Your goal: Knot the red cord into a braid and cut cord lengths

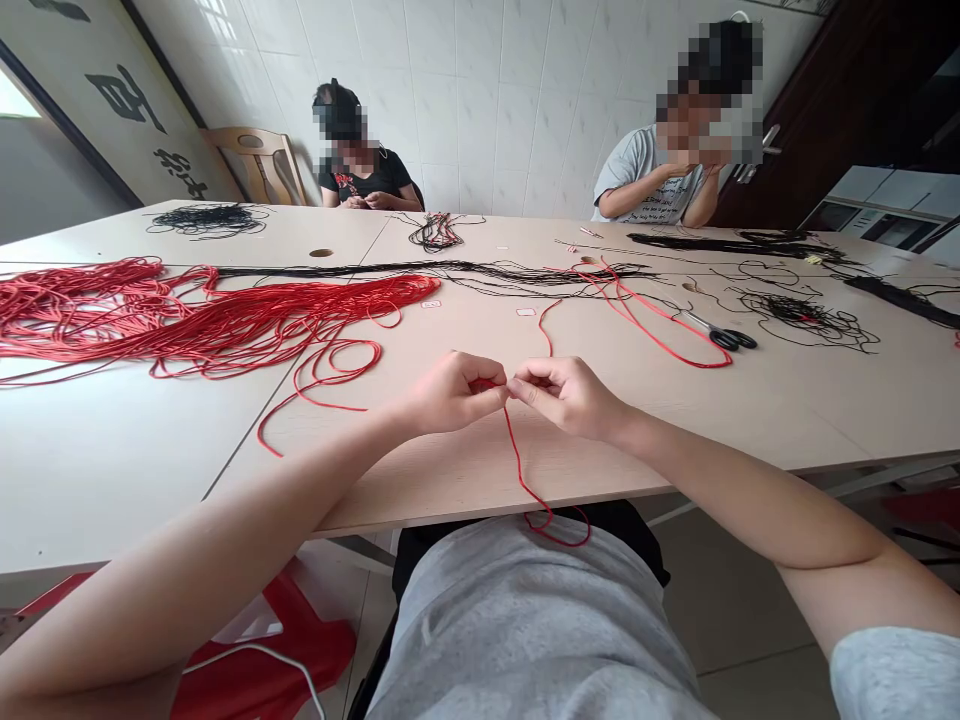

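A thin red cord [514, 450] runs between my two hands, which meet fingertip to fingertip above the table's near edge. My left hand [459, 392] is closed in a pinch on it. Thumb and fingers of my right hand [568, 396] also pinch the cord, close beside the left fingertips. One length drops from the fingers over the edge and ends in a loose loop at my lap. Another stretch of red cord shows beyond my right hand, leading away across the tabletop. The exact spot where the fingers grip is mostly hidden.
Left on the table [787, 410] lies a big bundle of red cords [315, 305]. Black cords [465, 268] stretch across behind it. Black-handled scissors [731, 339] rest right, near a red cord loop [675, 350] and a black tangle [814, 318]. Two people sit opposite.
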### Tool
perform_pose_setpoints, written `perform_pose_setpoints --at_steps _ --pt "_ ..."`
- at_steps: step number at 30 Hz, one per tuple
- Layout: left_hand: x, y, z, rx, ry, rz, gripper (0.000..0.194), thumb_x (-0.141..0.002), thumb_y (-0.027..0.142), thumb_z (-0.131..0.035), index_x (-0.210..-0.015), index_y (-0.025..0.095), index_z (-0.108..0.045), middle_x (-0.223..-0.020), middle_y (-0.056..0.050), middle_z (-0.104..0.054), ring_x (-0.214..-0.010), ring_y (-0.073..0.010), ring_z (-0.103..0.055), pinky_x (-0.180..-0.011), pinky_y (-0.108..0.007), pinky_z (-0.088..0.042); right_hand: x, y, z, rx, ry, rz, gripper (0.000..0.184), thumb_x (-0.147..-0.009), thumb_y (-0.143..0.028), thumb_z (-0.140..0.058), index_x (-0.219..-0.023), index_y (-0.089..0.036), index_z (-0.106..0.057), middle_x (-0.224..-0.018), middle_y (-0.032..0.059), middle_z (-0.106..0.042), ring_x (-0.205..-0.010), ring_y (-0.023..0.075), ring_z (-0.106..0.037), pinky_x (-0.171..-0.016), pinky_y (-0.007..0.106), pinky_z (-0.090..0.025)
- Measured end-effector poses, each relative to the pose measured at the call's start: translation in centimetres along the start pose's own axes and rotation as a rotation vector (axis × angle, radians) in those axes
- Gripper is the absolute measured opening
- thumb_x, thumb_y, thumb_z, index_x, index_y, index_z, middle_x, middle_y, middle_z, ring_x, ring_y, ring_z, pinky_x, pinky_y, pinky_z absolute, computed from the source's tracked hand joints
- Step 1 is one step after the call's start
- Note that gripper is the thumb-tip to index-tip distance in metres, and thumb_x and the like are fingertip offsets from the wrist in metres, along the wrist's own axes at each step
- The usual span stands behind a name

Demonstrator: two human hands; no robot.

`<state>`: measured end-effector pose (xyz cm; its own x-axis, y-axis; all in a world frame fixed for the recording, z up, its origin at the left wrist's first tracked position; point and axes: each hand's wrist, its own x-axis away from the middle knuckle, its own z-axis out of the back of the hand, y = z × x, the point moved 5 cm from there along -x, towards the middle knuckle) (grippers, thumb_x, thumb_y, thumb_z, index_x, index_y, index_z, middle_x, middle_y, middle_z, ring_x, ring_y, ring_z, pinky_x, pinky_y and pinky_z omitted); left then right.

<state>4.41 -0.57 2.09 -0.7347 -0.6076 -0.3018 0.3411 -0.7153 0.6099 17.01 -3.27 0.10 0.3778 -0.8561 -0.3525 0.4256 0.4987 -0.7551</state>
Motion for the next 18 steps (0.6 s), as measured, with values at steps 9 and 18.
perform_pose_setpoints --at_steps 9,18 --pt "0.4 0.1 0.7 0.023 -0.018 0.013 0.020 -0.077 0.027 -0.049 -0.068 0.013 -0.058 -0.050 0.005 -0.038 -0.048 -0.0055 -0.029 -0.046 -0.019 -0.027 0.1 0.5 1.6 -0.077 0.075 -0.030 0.027 -0.079 -0.038 -0.057 -0.068 -0.013 -0.057 -0.054 -0.0035 -0.035 -0.049 0.0066 -0.029 -0.045 0.022 -0.023" --pt "0.4 0.1 0.7 0.116 -0.060 0.076 0.027 -0.083 0.031 -0.039 -0.077 0.013 -0.059 -0.059 0.002 -0.047 -0.053 -0.0079 -0.039 -0.050 -0.020 -0.033 0.0 -0.1 0.2 -0.263 -0.171 -0.122 0.033 -0.081 -0.042 -0.054 -0.087 -0.011 -0.064 -0.058 -0.0032 -0.035 -0.053 0.0065 -0.029 -0.049 0.022 -0.025"
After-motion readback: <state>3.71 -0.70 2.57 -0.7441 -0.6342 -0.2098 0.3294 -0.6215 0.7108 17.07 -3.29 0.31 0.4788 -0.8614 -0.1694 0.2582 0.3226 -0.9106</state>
